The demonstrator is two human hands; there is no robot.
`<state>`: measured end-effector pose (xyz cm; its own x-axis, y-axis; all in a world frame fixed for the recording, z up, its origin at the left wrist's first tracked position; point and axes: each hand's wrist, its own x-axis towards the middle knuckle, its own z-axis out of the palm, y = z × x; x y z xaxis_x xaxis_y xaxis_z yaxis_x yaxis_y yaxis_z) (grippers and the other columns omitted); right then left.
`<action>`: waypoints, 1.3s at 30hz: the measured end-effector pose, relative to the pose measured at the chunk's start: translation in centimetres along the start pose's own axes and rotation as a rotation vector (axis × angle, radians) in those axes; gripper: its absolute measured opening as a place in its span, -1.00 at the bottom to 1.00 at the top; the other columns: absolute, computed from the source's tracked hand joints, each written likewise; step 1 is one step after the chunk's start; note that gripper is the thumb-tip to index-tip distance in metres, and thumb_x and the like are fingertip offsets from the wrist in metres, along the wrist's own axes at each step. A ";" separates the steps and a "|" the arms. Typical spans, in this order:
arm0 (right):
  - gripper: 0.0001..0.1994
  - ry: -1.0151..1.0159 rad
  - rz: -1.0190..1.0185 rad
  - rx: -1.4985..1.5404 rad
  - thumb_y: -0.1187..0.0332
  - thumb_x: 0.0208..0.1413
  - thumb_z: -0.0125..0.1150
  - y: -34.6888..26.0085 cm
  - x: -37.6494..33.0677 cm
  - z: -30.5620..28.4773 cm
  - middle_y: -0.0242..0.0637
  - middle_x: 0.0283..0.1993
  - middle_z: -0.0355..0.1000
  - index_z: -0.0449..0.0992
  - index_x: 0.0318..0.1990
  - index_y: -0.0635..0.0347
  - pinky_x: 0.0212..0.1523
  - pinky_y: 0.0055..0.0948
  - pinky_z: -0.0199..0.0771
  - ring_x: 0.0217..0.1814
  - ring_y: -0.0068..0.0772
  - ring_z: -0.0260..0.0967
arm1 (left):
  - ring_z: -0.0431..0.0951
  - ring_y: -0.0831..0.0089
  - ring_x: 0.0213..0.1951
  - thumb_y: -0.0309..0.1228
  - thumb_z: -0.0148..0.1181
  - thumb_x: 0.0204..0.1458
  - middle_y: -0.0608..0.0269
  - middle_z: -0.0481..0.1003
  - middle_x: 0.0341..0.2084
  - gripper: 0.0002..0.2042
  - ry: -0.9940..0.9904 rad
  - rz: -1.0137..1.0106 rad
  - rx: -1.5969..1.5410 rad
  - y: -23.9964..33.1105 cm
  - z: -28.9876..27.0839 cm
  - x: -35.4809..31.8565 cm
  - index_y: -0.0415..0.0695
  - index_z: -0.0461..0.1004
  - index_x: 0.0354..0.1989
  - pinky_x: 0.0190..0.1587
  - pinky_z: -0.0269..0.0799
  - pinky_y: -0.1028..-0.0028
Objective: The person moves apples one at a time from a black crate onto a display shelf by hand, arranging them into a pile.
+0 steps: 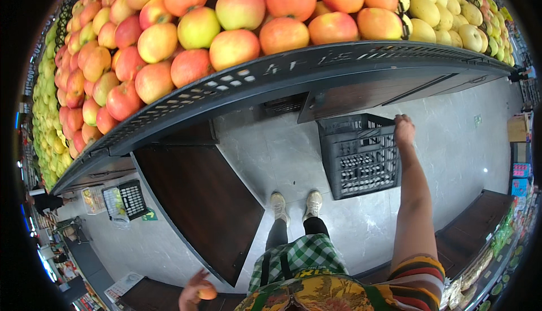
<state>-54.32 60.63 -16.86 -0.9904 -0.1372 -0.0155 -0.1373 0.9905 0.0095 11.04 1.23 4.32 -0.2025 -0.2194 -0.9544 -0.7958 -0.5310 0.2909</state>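
Red-yellow round apples [197, 34] heaped on a curved black slotted display shelf [293, 68]; pale yellow pears [435, 12] alongside; grey marble floor [282, 153] below.

You are standing in the produce section of a grocery shop. A long, curved black display shelf [316, 65] is running in front of you, heaped to its front edge with red and yellow apples [226, 23]. Paler yellow fruit [435, 12] is filling its right end, and green fruit [42, 119] is lining its far left end. Dark wooden panels [197, 198] are closing off the base under the shelf. A black plastic crate [358, 156] is sitting on the grey tiled floor [282, 153]. More stocked shelves of packaged goods [485, 266] are showing at the lower right.
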 end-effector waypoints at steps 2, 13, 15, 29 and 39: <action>-0.86 0.086 0.002 0.044 0.42 0.11 0.15 2.6 0.2 -0.7 -0.14 -0.07 0.50 0.60 -0.21 0.12 -0.05 -0.01 0.56 0.03 -0.02 0.48 | 0.60 0.20 -0.06 -0.56 0.37 -0.17 -0.09 0.46 0.11 -0.13 -0.132 -0.093 0.087 0.0 2.8 1.0 -0.33 0.13 0.42 0.00 0.52 0.22; -0.53 -0.368 0.153 0.466 0.16 0.07 0.44 2.9 -24.6 6.7 0.09 -0.05 0.54 0.58 0.06 0.27 0.06 -0.08 0.49 0.03 0.11 0.49 | 0.49 0.48 -0.05 -0.20 0.38 -0.05 0.25 0.54 -0.16 -0.43 -0.518 0.233 0.595 8.9 17.5 4.8 -0.29 0.46 0.11 0.04 0.38 0.47; -0.51 -0.434 0.245 0.632 0.16 0.03 0.49 -0.6 -27.7 5.3 0.12 -0.03 0.56 0.59 0.03 0.30 0.08 -0.12 0.52 0.05 0.14 0.52 | 0.50 0.50 -0.02 -0.26 0.34 -0.01 0.20 0.55 -0.06 -0.39 -0.664 0.307 0.466 10.1 21.5 7.0 -0.34 0.40 0.20 0.08 0.38 0.49; -0.26 -0.828 1.167 2.449 -0.28 0.26 0.04 -31.3 -12.2 -12.3 0.01 0.37 0.21 0.08 0.44 -0.14 0.30 0.32 0.28 0.40 0.31 0.16 | 0.59 0.41 -0.07 -0.37 0.23 0.18 0.15 0.55 -0.10 -0.68 -0.809 0.642 -0.292 30.5 23.4 -1.1 -0.26 0.50 0.06 -0.02 0.54 0.41; -0.33 -0.350 1.182 2.390 -0.33 0.16 0.10 -37.1 -8.0 -13.5 -0.20 0.03 0.54 0.51 0.13 0.04 0.10 0.17 0.46 0.02 0.02 0.45 | 0.45 0.45 0.12 -0.41 0.44 -0.05 0.23 0.41 0.10 -0.38 -0.306 1.371 -0.235 44.3 6.5 -4.4 -0.20 0.36 0.22 0.20 0.39 0.37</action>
<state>-41.46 24.86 -3.55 -0.5798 -0.1006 -0.8085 0.5311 -0.7992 -0.2814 -27.03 -16.05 20.98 -0.8604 -0.4955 0.1189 0.2327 -0.1744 0.9568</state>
